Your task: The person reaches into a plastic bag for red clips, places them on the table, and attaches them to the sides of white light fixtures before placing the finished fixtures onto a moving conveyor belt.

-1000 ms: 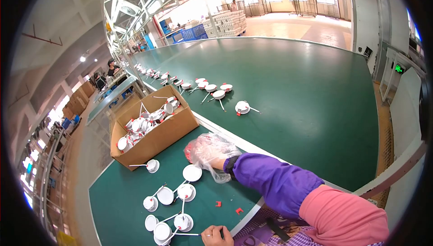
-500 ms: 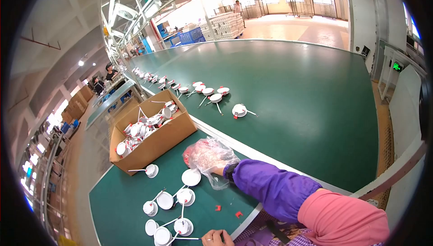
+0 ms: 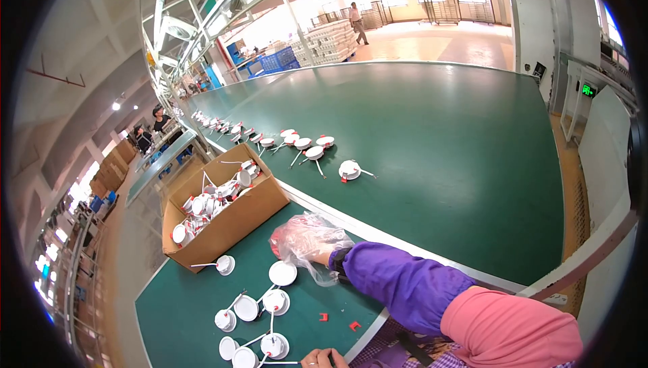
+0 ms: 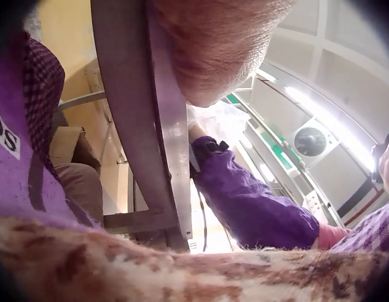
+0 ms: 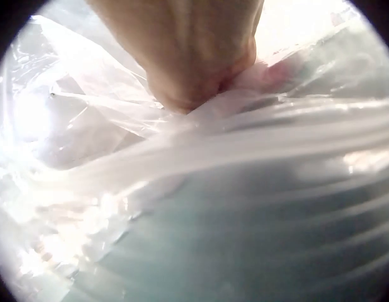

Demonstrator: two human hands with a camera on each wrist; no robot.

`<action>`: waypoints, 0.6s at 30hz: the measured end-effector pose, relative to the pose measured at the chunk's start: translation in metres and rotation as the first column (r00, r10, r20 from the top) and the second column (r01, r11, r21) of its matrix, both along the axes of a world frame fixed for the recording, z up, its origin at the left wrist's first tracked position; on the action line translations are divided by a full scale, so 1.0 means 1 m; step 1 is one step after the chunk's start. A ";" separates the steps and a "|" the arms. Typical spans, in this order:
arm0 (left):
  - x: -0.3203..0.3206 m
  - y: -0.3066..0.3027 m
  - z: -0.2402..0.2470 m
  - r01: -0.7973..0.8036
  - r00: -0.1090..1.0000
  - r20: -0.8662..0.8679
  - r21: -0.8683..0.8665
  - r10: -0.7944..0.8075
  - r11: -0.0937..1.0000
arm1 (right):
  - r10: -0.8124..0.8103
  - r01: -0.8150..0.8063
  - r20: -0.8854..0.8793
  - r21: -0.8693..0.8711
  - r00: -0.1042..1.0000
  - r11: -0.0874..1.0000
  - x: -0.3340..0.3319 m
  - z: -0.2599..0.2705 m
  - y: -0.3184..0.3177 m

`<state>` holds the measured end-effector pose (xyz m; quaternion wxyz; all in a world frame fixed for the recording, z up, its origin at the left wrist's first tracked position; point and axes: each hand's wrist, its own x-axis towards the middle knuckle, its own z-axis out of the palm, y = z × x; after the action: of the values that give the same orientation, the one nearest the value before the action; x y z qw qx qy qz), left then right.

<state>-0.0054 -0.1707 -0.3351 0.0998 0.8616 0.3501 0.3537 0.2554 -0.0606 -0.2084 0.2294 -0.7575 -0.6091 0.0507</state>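
Observation:
My right hand is inside a clear plastic bag holding red pieces, on the green tabletop near the white divider. The bag blurs and hides its fingertips. In the right wrist view the wrist enters the crumpled plastic. At the bottom edge of the head view, my left hand rests near the table edge with fingers bent. A white cable from a downlight reaches right up to it; I cannot tell whether it is held. Several white round downlights lie left of the bag.
Two loose red clips lie near the table edge. A cardboard box full of downlights stands at the tabletop's far left. Beyond the divider, more downlights lie along a wide green belt. People are in the background.
The head view has shifted slightly, moving the table scene down and left in frame. The right hand stays in the bag. A background person has walked out beside the stacked goods.

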 end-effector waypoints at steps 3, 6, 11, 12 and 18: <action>0.001 -0.001 0.000 0.001 1.000 -0.005 0.010 -0.001 1.000 | 0.020 -0.019 -0.032 0.006 0.999 1.000 0.012 -0.026 0.001; 0.002 -0.002 0.001 -0.001 1.000 0.010 0.010 0.001 1.000 | 0.041 -0.041 -0.057 0.012 0.998 0.999 0.020 -0.042 0.016; 0.001 0.000 0.001 0.000 1.000 -0.006 0.042 0.000 0.999 | 0.084 -0.082 -0.103 0.026 0.991 0.996 0.027 -0.075 0.038; 0.001 0.000 0.001 0.001 1.000 -0.006 0.042 -0.001 0.999 | 0.093 -0.090 -0.113 0.029 0.989 0.996 0.027 -0.086 0.041; 0.001 0.000 0.000 -0.001 1.000 -0.011 0.060 0.002 0.998 | 0.151 -0.145 -0.174 0.045 0.973 0.988 0.039 -0.134 0.058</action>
<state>-0.0048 -0.1707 -0.3355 0.0719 0.8659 0.3404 0.3595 0.2947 -0.0024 -0.3424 0.2901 -0.6988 -0.6418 0.1250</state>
